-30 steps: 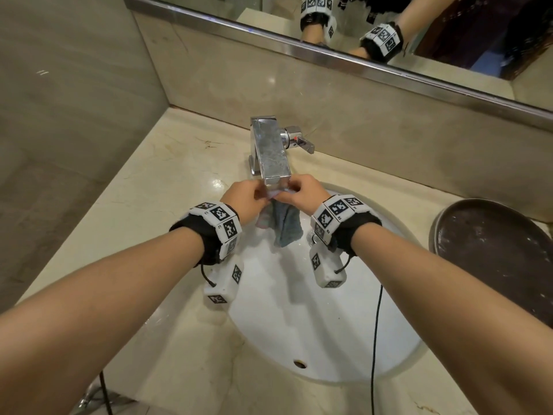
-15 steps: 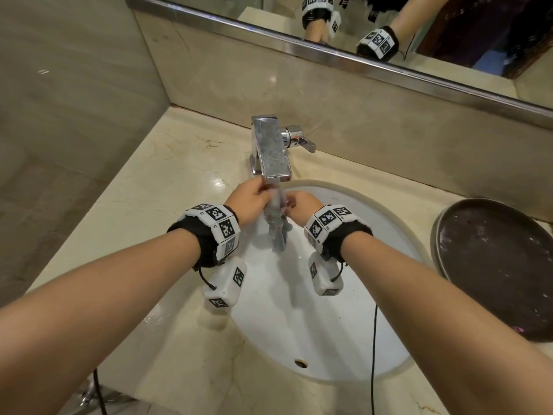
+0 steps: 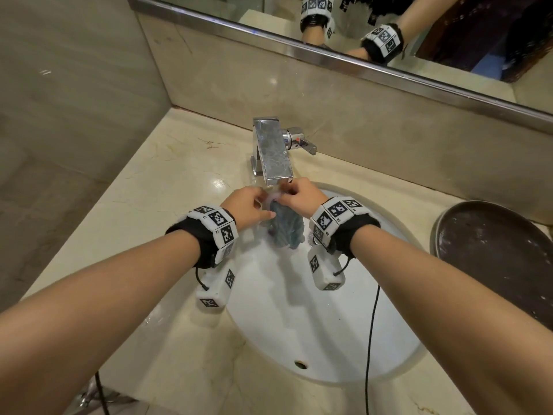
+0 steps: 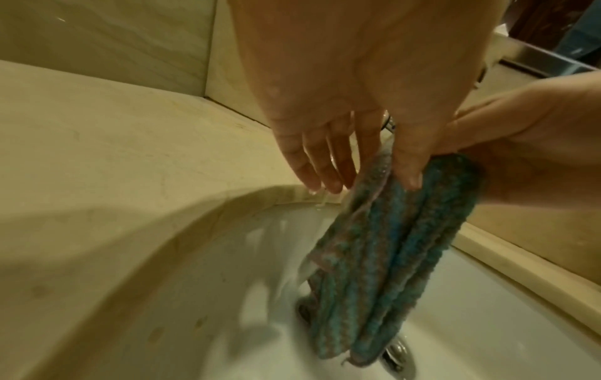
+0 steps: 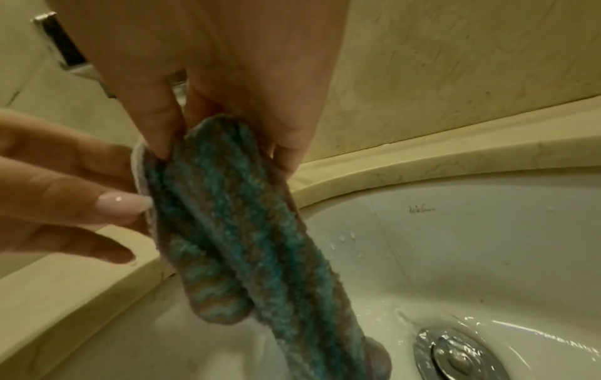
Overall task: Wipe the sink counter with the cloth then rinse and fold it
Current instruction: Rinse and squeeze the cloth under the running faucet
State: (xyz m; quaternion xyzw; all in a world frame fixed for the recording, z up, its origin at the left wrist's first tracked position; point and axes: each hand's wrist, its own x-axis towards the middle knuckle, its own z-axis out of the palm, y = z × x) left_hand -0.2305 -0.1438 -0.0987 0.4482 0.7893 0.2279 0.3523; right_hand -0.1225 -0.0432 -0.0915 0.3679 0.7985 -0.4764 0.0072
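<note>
A wet teal ribbed cloth (image 3: 285, 232) hangs bunched in long folds just under the spout of the chrome faucet (image 3: 273, 154), over the white sink basin (image 3: 314, 324). My left hand (image 3: 251, 206) pinches the cloth's pale edge between the thumb and a finger, the other fingers straight. My right hand (image 3: 299, 196) grips the top of the cloth (image 5: 234, 231) between thumb and fingers. In the left wrist view the cloth (image 4: 374, 270) dangles to the drain with water running off it. Water pools round the drain (image 5: 455, 357).
The beige marble counter (image 3: 167, 181) runs round the basin to a wall on the left. A dark round tray (image 3: 493, 259) sits on the counter at right. The faucet lever (image 3: 302, 142) points right. A mirror (image 3: 389, 25) hangs above. A black cable (image 3: 371, 339) crosses the basin.
The cloth, first spread between the hands, was drawn narrow as they came together. Now it hangs bunched from both hands, which have risen closer under the spout.
</note>
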